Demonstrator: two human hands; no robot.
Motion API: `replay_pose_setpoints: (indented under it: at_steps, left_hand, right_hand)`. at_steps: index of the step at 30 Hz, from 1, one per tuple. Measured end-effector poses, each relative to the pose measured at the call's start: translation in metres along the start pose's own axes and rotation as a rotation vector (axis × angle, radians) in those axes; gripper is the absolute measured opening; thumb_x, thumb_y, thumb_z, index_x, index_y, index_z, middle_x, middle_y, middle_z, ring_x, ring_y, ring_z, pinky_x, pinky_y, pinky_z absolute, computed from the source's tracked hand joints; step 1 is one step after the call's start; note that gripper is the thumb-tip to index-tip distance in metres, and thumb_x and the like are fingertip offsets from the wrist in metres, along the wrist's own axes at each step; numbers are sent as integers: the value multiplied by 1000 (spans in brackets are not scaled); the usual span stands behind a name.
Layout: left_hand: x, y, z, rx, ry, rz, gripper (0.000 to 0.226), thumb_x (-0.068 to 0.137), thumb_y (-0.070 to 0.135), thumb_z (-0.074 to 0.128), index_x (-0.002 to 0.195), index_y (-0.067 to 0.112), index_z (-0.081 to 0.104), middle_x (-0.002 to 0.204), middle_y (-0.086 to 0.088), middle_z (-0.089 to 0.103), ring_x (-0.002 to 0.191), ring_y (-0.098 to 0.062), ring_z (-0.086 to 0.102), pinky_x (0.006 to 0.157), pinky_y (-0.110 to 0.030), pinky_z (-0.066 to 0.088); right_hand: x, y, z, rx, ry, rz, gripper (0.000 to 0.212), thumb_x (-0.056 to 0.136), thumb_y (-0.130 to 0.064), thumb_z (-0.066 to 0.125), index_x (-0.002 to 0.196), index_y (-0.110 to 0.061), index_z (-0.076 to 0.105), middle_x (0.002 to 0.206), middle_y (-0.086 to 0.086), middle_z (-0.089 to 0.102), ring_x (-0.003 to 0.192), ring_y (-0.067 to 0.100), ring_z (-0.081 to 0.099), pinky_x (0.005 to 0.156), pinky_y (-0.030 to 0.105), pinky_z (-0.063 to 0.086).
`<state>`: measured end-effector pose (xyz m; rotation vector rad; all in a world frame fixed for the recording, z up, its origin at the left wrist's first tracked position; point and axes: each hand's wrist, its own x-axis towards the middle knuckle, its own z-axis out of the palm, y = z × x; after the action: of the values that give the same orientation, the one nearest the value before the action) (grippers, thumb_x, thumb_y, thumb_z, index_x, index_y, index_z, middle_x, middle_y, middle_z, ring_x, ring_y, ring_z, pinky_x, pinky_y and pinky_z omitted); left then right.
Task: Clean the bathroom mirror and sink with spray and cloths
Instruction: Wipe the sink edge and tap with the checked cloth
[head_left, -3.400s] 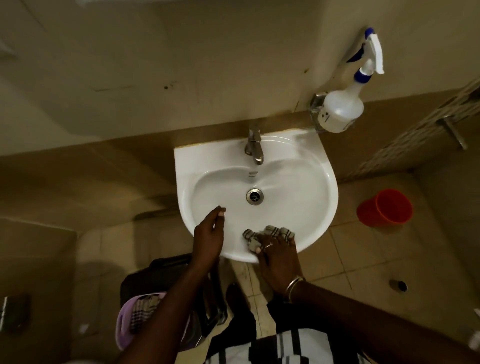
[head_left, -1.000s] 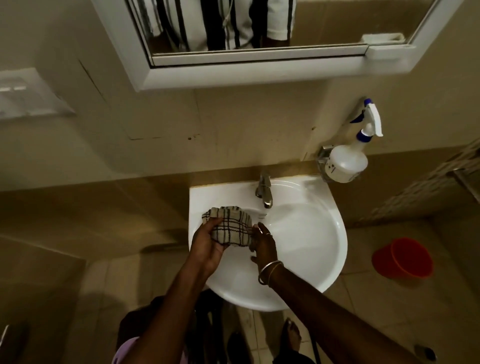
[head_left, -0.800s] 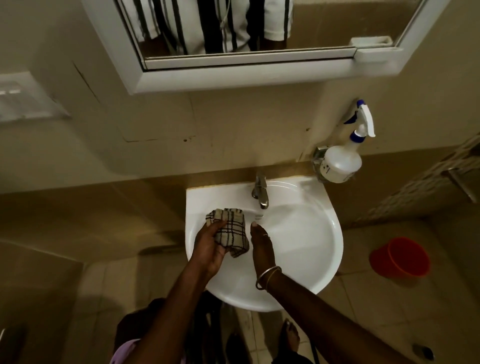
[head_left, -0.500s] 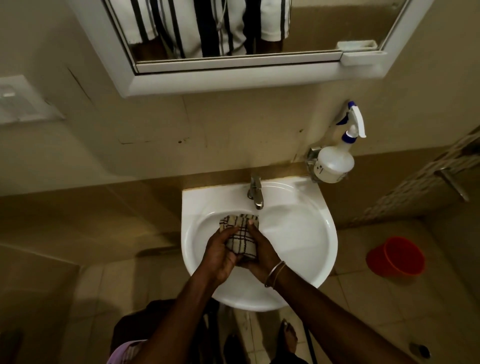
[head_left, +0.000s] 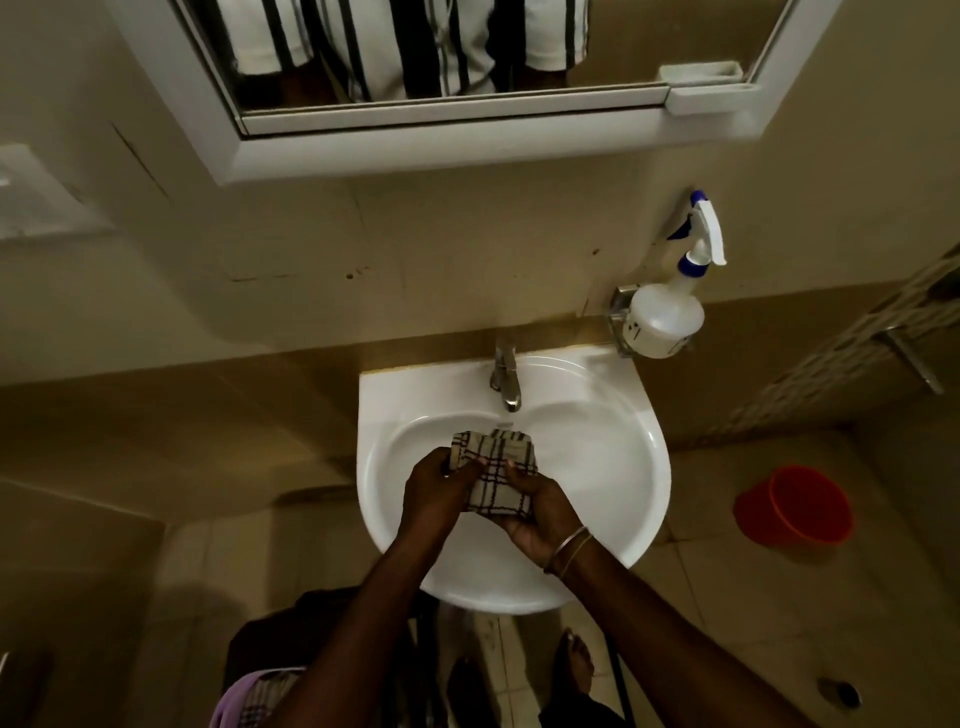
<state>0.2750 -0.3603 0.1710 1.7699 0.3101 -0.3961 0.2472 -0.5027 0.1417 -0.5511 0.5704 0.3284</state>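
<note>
Head view:
- Checked cloth (head_left: 493, 478) held bunched over sink (head_left: 602, 467) basin at frame centre, just below tap (head_left: 506, 379).
- Cloth gripped by left hand (head_left: 434, 488) and right hand (head_left: 540, 512), fingers curled round it.
- Step judged: cloth rinsed or wrung; running water cannot be told.
- Next move judged: cloth squeezed, basin or mirror (head_left: 415, 52) at frame top wiped.
- Spray bottle (head_left: 667, 317) parked in wall holder at right, well apart from hands.
- Red bucket (head_left: 795, 512) on floor at right, not in way.

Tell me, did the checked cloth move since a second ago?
Yes. The checked cloth went right, from the left rim of the sink to under the tap.
</note>
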Motion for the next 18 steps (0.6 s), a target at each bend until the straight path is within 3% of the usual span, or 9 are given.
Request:
replay_pose_setpoints:
  at_steps: [2,5,9,13,18]
  left_hand:
    - [-2,3,2,-10,26,8,10,92,27,71,101,28,72,96,1,76,88,-17,73,80,-44,63]
    - [-6,8,3,-64,27,-20,14,90,27,75,100,19,71,96,-1,74,87,-14,71,71,-30,61]
    - [-8,10,5,-280,-95,-230,37,85,25,81,114,11,64,103,-11,77,92,-24,76,78,-39,64]
    - [-8,6,13,-325,-35,-269,53,84,18,81,129,17,53,109,-11,73,96,-27,74,67,-34,63]
    - [-11,0,24,-288,-12,-270,37,86,11,79,122,11,68,103,-9,78,91,-28,76,71,-37,64]
  right_hand:
    - [-2,-5,2,-17,4,-5,49,94,-11,57,142,1,52,135,30,61,113,41,68,86,51,61]
    - [-6,-12,0,-43,-24,-13,44,98,-11,55,139,4,53,134,31,62,115,42,67,85,50,62]
    - [-10,-18,-9,-114,-21,-11,44,94,-11,57,136,3,55,129,28,66,111,40,69,81,47,63]
    - [-10,-21,-16,-227,9,-20,48,89,-18,64,134,-2,58,129,26,67,117,42,66,86,50,61]
    - [-13,-29,-20,-613,109,-107,50,82,-43,75,125,-17,69,115,13,76,107,33,73,81,50,63]
